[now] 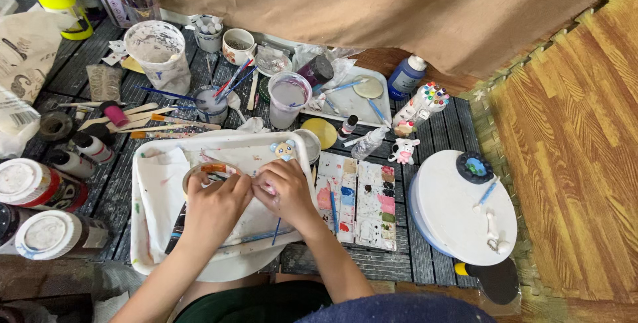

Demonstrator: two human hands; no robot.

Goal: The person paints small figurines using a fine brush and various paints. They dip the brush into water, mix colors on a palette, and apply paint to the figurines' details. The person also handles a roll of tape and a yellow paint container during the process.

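Both my hands meet over a white tray [141, 163] lined with paint-stained paper. My left hand [214, 205] is curled around a small round object with an orange and white rim [207, 169], holding it above the tray. My right hand [287, 190] is closed on something small and pinkish pressed against the left hand; I cannot tell what it is. A thin blue paintbrush [275, 231] sticks out below my right hand. A small painted bear-like figurine [284, 149] sits at the tray's far edge.
A paint-smeared palette [362, 203] lies right of the tray, then a white turntable [452, 213] with a small blue dish. Cups of cloudy water [288, 97], brushes, paint bottles and jars [40, 183] crowd the dark slatted table. Tan cloth hangs behind; wood-pattern floor mats lie right.
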